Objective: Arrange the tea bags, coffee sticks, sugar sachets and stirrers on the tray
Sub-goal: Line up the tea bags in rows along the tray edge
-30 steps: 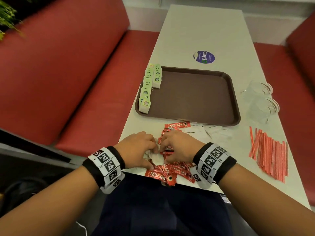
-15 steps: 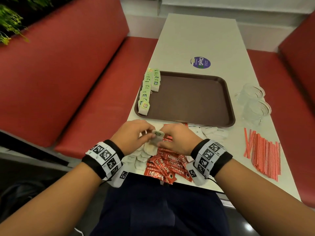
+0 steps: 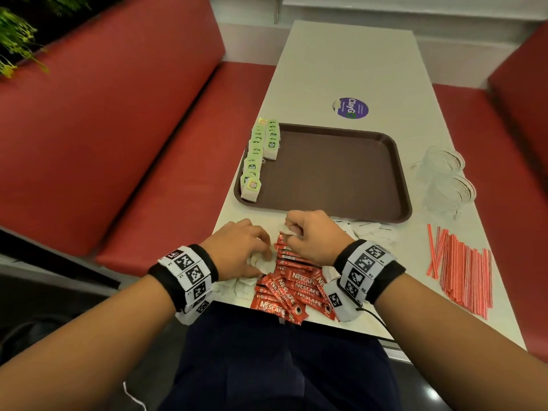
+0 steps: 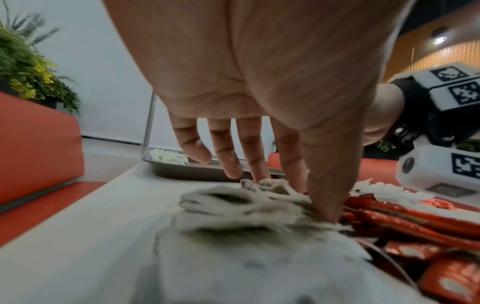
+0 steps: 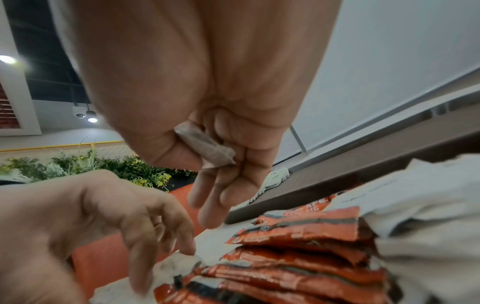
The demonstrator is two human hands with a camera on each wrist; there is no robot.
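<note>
Head view: at the near edge of the table (image 3: 341, 69), the left hand (image 3: 237, 247) presses loosely spread fingers (image 4: 231, 162) onto loose tea bags (image 3: 262, 264) beside red coffee sticks (image 3: 293, 289). Just beyond, the right hand (image 3: 314, 235) pinches 1 tea bag (image 5: 205, 148) between thumb and curled fingers. Farther off, the brown tray (image 3: 332, 173) holds 2 rows of tagged tea bags (image 3: 261, 155) along its left edge, with stirrers (image 3: 462, 268) on the table to the right.

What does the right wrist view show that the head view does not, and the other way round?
Only the right wrist view shows the tea bag pinched between thumb and fingers of the right hand. Only the head view shows the stirrers, the whole tray and its rows of tea bags. Both show the left hand touching loose tea bags beside the coffee sticks.
</note>
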